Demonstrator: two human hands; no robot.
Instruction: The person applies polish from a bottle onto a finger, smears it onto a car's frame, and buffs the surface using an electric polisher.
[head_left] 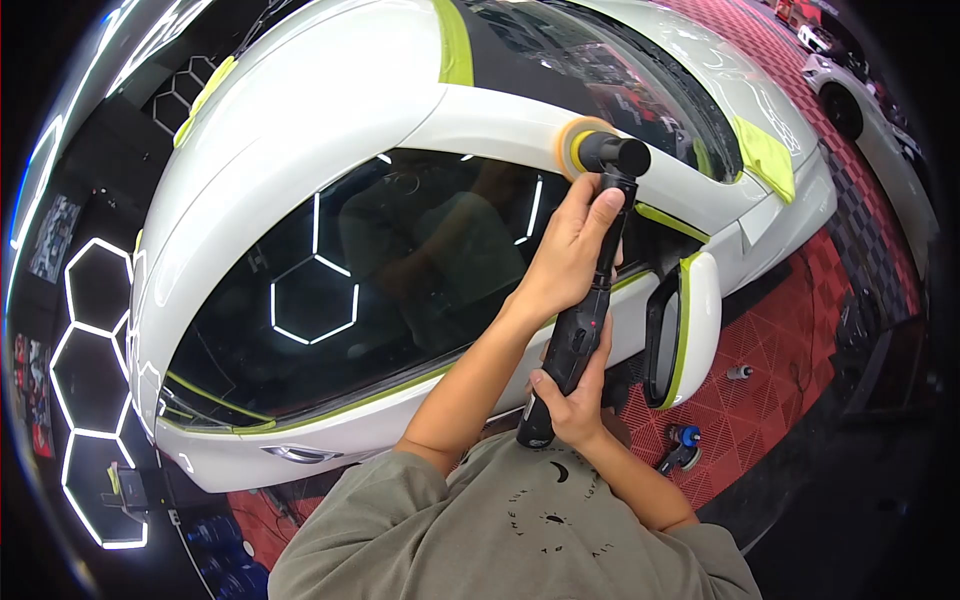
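My left hand [572, 245] is wrapped round the neck of a black handheld polisher [575, 340], just behind its head. Lower down, my right hand [582, 400] grips the body of the same tool near its rear end. The polisher's round orange and yellow pad [572, 148] rests against the white roof pillar [490, 122] of a car, between the side window and the windshield. The contact face of the pad is hidden. Green tape [350, 402] runs along the lower edge of the dark side window [400, 260].
A white side mirror [700, 325] edged in green tape juts out at the right. Below it, a blue-topped tool [685, 436] and a small bottle [739, 372] are on the red floor tiles [765, 350]. A yellow-green cloth [765, 160] lies on the car's front.
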